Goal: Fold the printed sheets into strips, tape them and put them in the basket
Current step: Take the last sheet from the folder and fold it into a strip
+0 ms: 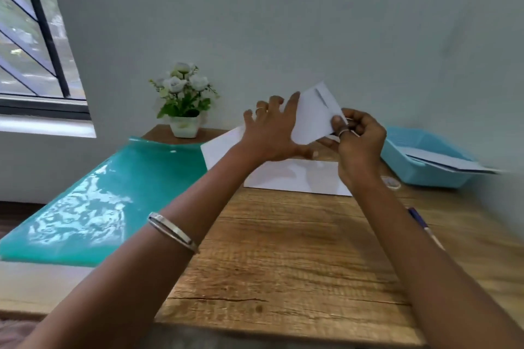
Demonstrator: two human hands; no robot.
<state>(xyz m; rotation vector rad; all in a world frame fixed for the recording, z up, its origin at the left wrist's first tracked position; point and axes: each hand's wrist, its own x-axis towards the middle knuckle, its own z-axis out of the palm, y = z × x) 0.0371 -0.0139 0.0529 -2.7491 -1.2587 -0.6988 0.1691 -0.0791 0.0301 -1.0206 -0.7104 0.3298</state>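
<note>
Head view: I see both hands raised above the far half of the tabletop (283, 249), working one folded sheet (313, 117) in the air.
Left hand (272, 133): fingers spread and apart, palm laid flat against the left part of the folded sheet; it braces, I do not read it as a pinch.
Right hand (358, 140): fingers together, thumb clamped on the sheet's right edge; whether a bit of tape sits under that thumb I cannot tell.
Folded sheet: white, held tilted, well clear of the wood; a crease or flap shows near its top.
Handling, my judgement: light, thin, limp across the flat but stiffer along the folds; creases easily and will not forgive a crooked press. I would take it at the folded edges, near the ends, not mid-panel.
Loose sheets (295, 176): white, lying flat on the tabletop below the hands, printing not legible from here.
Basket (397, 156): light blue, at the right, far side; paper pieces already lie in it and overhang its rim.
Tape roll (390, 182): small, clear, just beside the basket's near corner, partly behind the right wrist.
Pen (418, 218): on the wood by the right forearm.
Surface: grained wood, matt; a glossy teal mat (107, 201) covers the left side.
Room: pale wall, potted flowers (184, 99) at the back, barred window (34, 37) at left.
</note>
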